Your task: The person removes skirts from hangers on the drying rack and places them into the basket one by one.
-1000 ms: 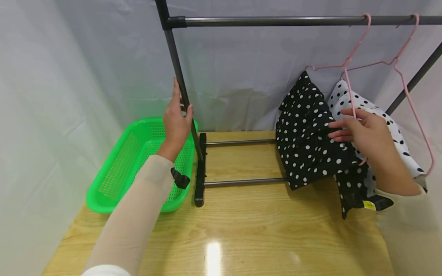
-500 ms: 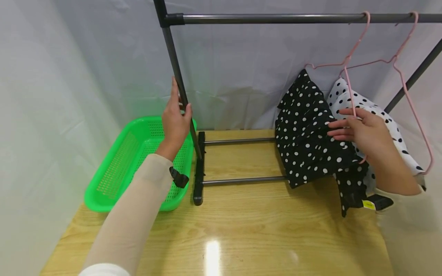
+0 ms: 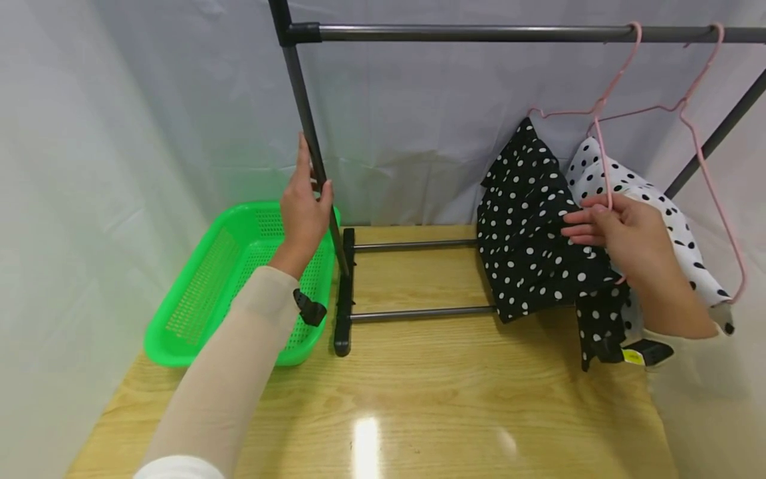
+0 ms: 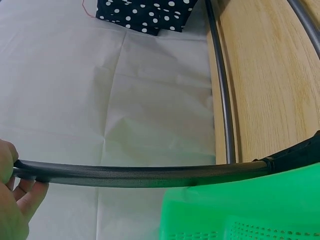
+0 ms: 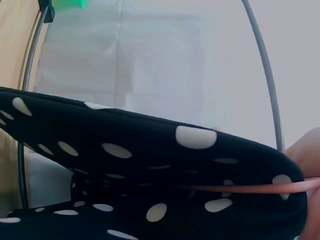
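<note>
Wooden tabletop (image 3: 419, 399), green basket (image 3: 209, 293) far left. Left hand (image 3: 304, 211) fingers still clasped round rack post (image 3: 306, 126). Right hand (image 3: 628, 239) fingers still pinching black dotted garment (image 3: 532, 233) and pink hanger (image 3: 604, 166), shifted slightly left and lower.

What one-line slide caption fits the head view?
Left hand grips the rack upright; right hand holds a pink hanger against the black polka-dot garment.

Two pink hangers (image 3: 604, 143) (image 3: 709, 146), two dotted garments (image 3: 538, 226) (image 3: 664, 219), one green basket (image 3: 209, 293), and one rack (image 3: 311, 140) are showing.
</note>
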